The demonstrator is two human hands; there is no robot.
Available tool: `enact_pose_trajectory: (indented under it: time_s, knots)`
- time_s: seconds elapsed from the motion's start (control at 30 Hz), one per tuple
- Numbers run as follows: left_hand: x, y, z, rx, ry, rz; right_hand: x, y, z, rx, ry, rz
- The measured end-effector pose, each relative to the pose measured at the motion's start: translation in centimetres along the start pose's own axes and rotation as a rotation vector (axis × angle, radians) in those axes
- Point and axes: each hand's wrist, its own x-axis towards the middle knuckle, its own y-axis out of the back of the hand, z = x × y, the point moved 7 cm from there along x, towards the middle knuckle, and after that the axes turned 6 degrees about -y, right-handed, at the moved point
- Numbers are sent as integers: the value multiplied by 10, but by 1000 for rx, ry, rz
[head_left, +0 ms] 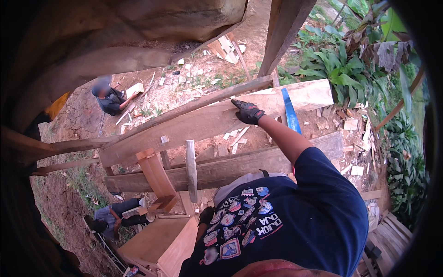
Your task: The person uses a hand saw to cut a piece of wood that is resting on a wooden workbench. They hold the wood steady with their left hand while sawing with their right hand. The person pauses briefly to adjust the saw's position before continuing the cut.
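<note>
My right hand [248,112], in a dark glove, lies on the long pale plank [198,120], its fingers stretched out toward the left along the wood. It holds nothing that I can see. A blue saw blade [290,111] lies across the same plank, right of the hand; my forearm and sleeve hide its handle end. Down by my left side, my left hand [206,215], also in a dark glove, shows only in part beside my shirt. Its fingers are too hidden to read.
A weathered second board [221,168] runs nearer to me. A wooden piece [157,177] and a light batten [191,171] cross it. A wooden box [157,244] stands at lower left. Two people [110,99] work on the ground at left. A post [284,37] rises ahead.
</note>
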Motion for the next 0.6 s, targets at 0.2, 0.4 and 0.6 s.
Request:
enact_pose_trajectory:
  time_s: [0.2, 0.4, 0.6]
  knots:
    - [-12, -3, -2, -43, 44, 5, -35, -19, -27, -105, 36, 204]
    - [-17, -10, 3, -102, 123, -75, -49, 25, 85, -418, -144, 286]
    - [-1, -2, 1, -121, 194, -140, -102, 135, 149, -110, -536, 766]
